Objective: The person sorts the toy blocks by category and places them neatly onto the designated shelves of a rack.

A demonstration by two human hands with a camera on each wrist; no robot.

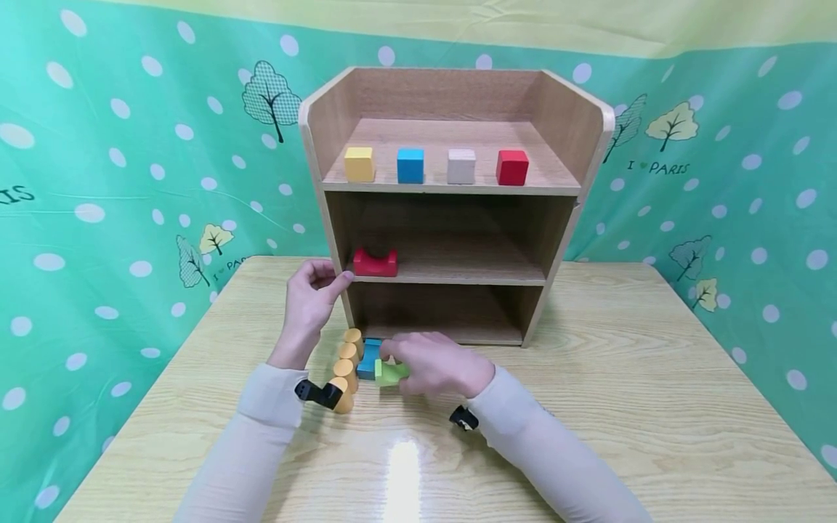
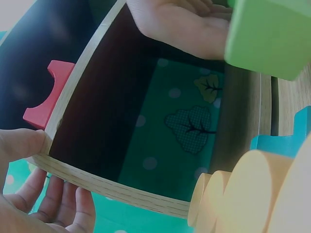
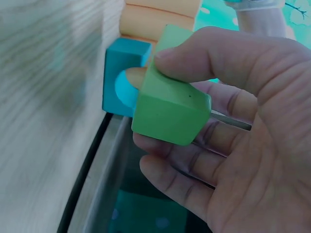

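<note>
My right hand (image 1: 439, 363) pinches a light green arch block (image 3: 171, 104) between thumb and fingers, in front of the small wooden shelf (image 1: 445, 280). Just left of it a blue arch block (image 1: 369, 360) lies on the table, beside a row of several pale orange cylinders (image 1: 345, 372). The left hand (image 1: 307, 309) grips the shelf's left side panel, thumb at the front edge and fingers on the outer side, as the left wrist view shows. Close to that thumb, a red arch block (image 1: 375, 264) sits at the left end of the middle shelf level.
On the top level stand four-sided cubes in a row: yellow (image 1: 360, 165), blue (image 1: 410, 166), white (image 1: 461, 167) and red (image 1: 512, 168). The wooden table (image 1: 654, 407) extends to both sides. A green dotted curtain (image 1: 131, 189) hangs behind.
</note>
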